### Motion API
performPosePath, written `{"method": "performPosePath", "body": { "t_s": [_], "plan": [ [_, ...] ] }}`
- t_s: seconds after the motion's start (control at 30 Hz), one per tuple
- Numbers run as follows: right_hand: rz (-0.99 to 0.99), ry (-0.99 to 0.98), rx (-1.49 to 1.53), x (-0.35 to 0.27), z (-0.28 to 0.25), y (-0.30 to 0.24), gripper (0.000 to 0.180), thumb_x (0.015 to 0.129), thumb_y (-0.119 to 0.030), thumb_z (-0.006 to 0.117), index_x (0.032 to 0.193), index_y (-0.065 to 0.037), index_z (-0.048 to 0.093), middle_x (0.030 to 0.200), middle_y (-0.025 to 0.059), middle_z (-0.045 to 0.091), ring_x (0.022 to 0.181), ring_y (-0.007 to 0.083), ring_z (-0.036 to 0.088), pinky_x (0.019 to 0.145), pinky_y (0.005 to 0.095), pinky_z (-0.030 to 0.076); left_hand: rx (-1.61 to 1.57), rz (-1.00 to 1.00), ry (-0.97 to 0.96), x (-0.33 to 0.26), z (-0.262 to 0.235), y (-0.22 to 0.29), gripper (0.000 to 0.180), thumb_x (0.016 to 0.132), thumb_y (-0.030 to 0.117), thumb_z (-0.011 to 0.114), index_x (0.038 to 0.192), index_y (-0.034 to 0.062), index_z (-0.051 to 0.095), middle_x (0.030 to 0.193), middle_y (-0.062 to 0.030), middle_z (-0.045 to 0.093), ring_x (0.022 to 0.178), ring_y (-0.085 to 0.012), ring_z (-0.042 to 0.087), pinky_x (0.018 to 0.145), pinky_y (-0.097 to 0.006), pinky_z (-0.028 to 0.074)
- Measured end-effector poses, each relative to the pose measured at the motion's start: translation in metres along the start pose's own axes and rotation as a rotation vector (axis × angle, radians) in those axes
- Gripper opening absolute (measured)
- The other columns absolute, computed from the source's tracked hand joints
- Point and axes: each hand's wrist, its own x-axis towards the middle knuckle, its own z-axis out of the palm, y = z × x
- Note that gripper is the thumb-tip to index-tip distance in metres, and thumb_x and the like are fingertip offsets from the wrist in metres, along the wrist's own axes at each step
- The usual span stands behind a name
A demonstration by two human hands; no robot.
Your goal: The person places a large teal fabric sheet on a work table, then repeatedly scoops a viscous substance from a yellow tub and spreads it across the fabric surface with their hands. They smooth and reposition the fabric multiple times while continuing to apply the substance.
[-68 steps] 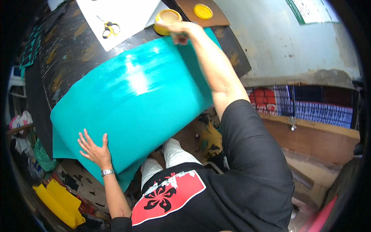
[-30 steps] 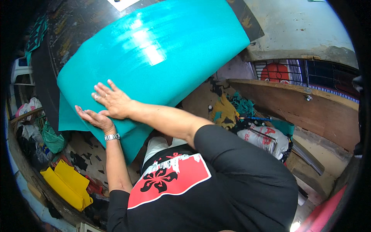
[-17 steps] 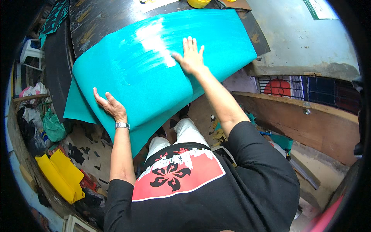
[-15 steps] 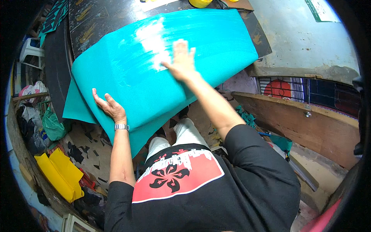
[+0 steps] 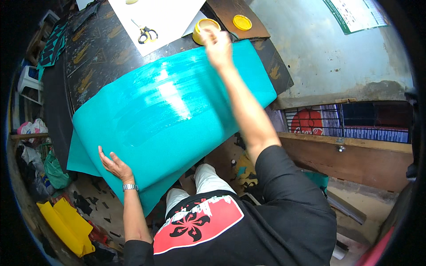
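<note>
A large teal sheet of soft-looking material [image 5: 177, 133] drapes over the dark table's near edge. Glossy, wet-looking streaks cover its upper part. My left hand [image 5: 116, 167] rests against the sheet's left side, fingers apart, with a metal-banded watch at the wrist. Beyond the sheet's far edge, my right hand [image 5: 219, 48] is at an uncovered yellow tub [image 5: 197, 34] of pale contents. Its fingers are bent and smeared by motion, overlapping the tub's mouth, so whether they hold or touch anything is unclear.
Yellow-and-black scissors [image 5: 147, 34] lie on white paper [image 5: 128, 15] on the dark table [image 5: 95, 57]. A yellow lid [image 5: 242, 22] sits on a brown board right of the tub. Yellow material [image 5: 66, 226], bags and dark scraps occupy the lower left floor.
My right hand has moved from the glossy teal surface up to the yellow tub. The view has shifted, showing more of the table's far side. My left hand stays at the sheet's left side.
</note>
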Motion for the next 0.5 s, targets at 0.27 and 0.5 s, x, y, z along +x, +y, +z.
{"method": "performPosePath", "body": {
  "t_s": [0.27, 0.5],
  "plan": [
    [0.349, -0.477, -0.645, 0.105, 0.029, 0.083, 0.1, 0.08, -0.086, 0.034, 0.138, -0.007, 0.052, 0.139, 0.0256, 0.05, 0.134, 0.0325, 0.046, 0.113, 0.0416, 0.032, 0.146, 0.017, -0.041, 0.0, 0.002, -0.007, 0.054, 0.104, 0.044, 0.032, 0.142, 0.0071, 0.045, 0.142, -0.0123, 0.048, 0.132, -0.0301, 0.04, 0.112, -0.047, 0.027],
    [0.236, -0.308, -0.757, 0.138, 0.004, 0.066, 0.093, 0.086, -0.082, 0.026, 0.124, -0.007, 0.066, 0.121, 0.0212, 0.065, 0.116, 0.0342, 0.061, 0.1, 0.0452, 0.045, 0.254, 0.093, -0.077, 0.002, 0.002, -0.006, 0.045, 0.104, 0.036, 0.037, 0.138, 0.0085, 0.049, 0.14, -0.0108, 0.051, 0.131, -0.0277, 0.044, 0.112, -0.046, 0.026]
  ]
}}
